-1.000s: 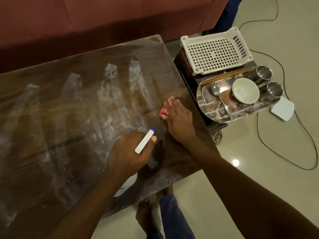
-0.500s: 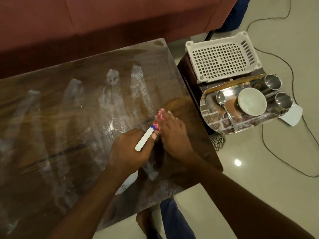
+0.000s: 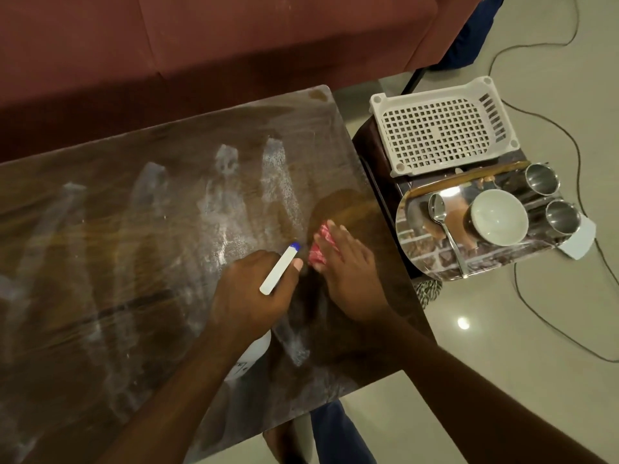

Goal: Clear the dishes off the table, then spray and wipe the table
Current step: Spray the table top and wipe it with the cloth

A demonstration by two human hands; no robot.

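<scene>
The dark wooden table point(image 3: 117, 262) is streaked with white spray foam. My left hand point(image 3: 249, 294) grips a white spray bottle point(image 3: 279, 267) with a blue nozzle tip; its body shows below my wrist. My right hand point(image 3: 348, 279) lies flat on a red and white cloth point(image 3: 318, 246), pressing it onto the table near the right edge. The two hands are close together, almost touching. On a side stand to the right lies a steel tray point(image 3: 422, 249) holding a white bowl point(image 3: 499, 217), a spoon point(image 3: 442, 217) and two steel cups point(image 3: 542, 179).
A white plastic basket point(image 3: 438, 128) sits on the stand behind the tray. A red sofa point(image 3: 234, 38) runs along the table's far side. Black cables point(image 3: 569, 135) trail on the tiled floor at right. My leg and foot point(image 3: 335, 433) show below the table's near edge.
My right hand has slid the cloth back toward me and to the left, from near the table's right edge to beside the spray nozzle. The left hand with the bottle stayed put.
</scene>
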